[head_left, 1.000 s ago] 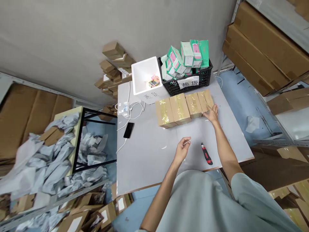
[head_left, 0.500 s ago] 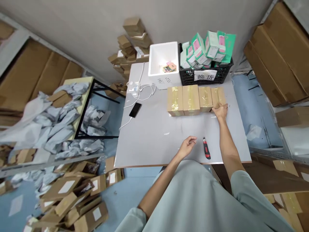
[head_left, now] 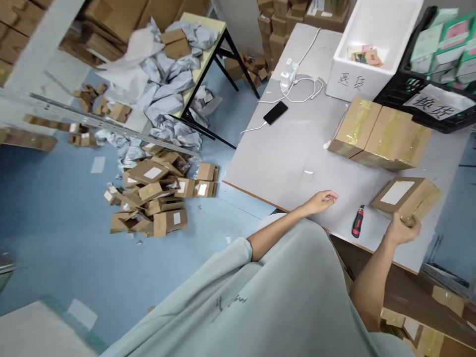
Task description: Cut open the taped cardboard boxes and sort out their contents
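My right hand (head_left: 401, 229) grips the near end of a taped cardboard box (head_left: 405, 196), which is tilted and shows a white label on its side. My left hand (head_left: 323, 201) hovers at the near edge of the table, empty, with loosely curled fingers slightly apart. Between the hands lies a red and black utility knife (head_left: 357, 222). Farther back, three taped cardboard boxes (head_left: 383, 133) stand in a row, in front of the bins.
On the grey table (head_left: 275, 163) are a phone (head_left: 275, 113) on a white cable, a power strip (head_left: 289, 74), a white foam bin (head_left: 349, 79) and a black crate (head_left: 394, 96) of green-and-white boxes. Opened cartons (head_left: 152, 188) litter the floor at left, below a side table (head_left: 204, 74) with grey bags.
My right hand has taken the rightmost box out of the row and drawn it toward me. The view has swung left. My left hand stays empty near the table edge.
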Motion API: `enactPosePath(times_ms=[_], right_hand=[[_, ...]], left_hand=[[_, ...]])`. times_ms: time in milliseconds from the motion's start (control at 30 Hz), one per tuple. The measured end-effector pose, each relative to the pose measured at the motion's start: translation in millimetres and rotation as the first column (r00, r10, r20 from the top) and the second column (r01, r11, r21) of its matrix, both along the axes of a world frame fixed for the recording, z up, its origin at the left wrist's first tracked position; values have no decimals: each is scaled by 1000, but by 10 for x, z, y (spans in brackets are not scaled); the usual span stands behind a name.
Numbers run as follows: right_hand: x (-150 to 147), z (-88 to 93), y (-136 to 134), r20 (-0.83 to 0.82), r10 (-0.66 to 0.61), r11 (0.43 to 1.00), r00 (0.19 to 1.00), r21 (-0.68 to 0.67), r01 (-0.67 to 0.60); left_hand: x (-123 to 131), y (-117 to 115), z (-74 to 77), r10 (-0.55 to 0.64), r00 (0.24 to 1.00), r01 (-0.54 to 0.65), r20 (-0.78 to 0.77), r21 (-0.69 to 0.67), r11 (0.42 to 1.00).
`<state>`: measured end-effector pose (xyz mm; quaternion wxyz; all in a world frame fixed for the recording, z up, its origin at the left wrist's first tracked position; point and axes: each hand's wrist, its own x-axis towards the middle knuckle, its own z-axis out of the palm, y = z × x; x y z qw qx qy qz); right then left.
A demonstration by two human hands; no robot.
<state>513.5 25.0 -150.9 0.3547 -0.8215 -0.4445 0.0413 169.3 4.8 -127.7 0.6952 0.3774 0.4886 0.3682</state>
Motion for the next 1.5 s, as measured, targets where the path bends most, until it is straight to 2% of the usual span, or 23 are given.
enactPosePath(times_ms=[33,100,200,267,333,400,467,567,700,800,900,1033,1167,1300,1400,1500], right_hand=[[-166,69,-205,21,-105,994,994,18,105],[-575,221,-563,23,-114,993,993,29,114],[-1282,380,-913,-98,113,993,989,-28,-116],[-1741,401,-1031,-179,266,954,947,-93,-285],[-2152,365,-1088,-211,429,875,878,-145,-463],[-2500,305,-1109,-200,600,756,774,-174,-631],[-2776,256,-1103,-173,730,630,661,-203,-749],[-3042,232,-1044,-151,822,501,549,-267,-823],[-3136,243,-870,-176,874,386,452,-311,-868],[-3093,230,-720,-196,898,327,394,-304,-895],[-3009,212,-621,-219,904,292,366,-309,-905],[-2818,230,-597,-285,884,279,370,-311,-908],[-2471,246,-640,-408,819,311,405,-277,-909],[-2061,76,-587,-532,728,406,432,-172,-897],[-1857,-177,-447,-596,655,501,464,-118,-858],[-1791,-396,-310,-640,571,599,515,-104,-794]], left_hand=[[-127,-23,-30,12,1000,-12,9,-2,1000],[-406,-66,-90,35,999,-35,6,-5,999],[-867,-123,-209,132,989,-134,-61,-34,990],[-1180,-164,-312,215,970,-223,-112,-61,973],[-1478,-215,-418,293,939,-309,-182,-67,949],[-1752,-269,-510,346,898,-370,-271,-43,928],[-1999,-320,-578,355,868,-382,-348,-9,924],[-2326,-394,-631,306,864,-326,-399,17,945],[-2635,-522,-643,239,875,-259,-421,10,966],[-2695,-632,-643,231,888,-250,-397,3,968],[-2598,-729,-633,275,893,-297,-357,-9,955],[-2358,-822,-537,275,885,-317,-375,-54,947],[-2155,-847,-369,210,839,-251,-502,-15,968],[-1993,-717,-330,142,802,-144,-580,42,989],[-1844,-538,-436,124,781,-108,-612,62,992],[-1679,-400,-568,138,743,-96,-655,100,990]])
